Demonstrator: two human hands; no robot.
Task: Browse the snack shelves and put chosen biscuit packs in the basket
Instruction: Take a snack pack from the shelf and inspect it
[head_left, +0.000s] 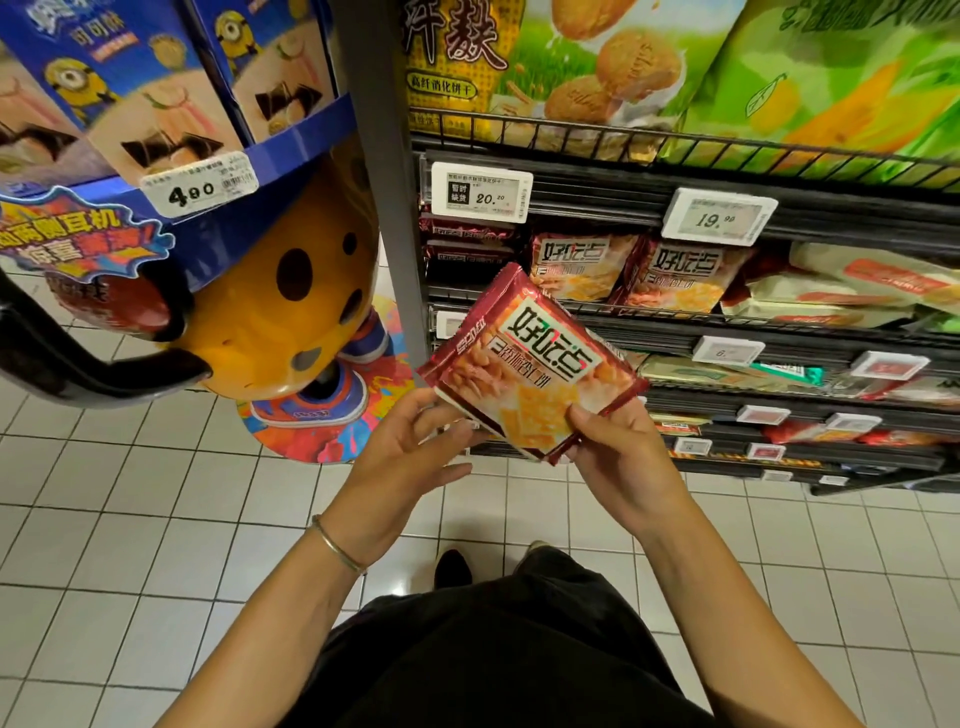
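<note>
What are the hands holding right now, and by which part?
Both hold one dark red plastic biscuit pack: the left hand at its lower left edge, the right hand at its lower right edge, thumb on the front.

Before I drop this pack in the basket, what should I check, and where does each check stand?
1. Grip of the right hand on the red biscuit pack: ok, it pinches the lower corner.
2. Hold of the left hand: cannot tell; its fingers meet the pack's left edge, thumb off it.
3. Pack clear of the shelf: ok.
4. Wrapper front undamaged: ok; the back is hidden.
5. Where the basket is: cannot tell; only a black curved bar shows at far left.
</note>
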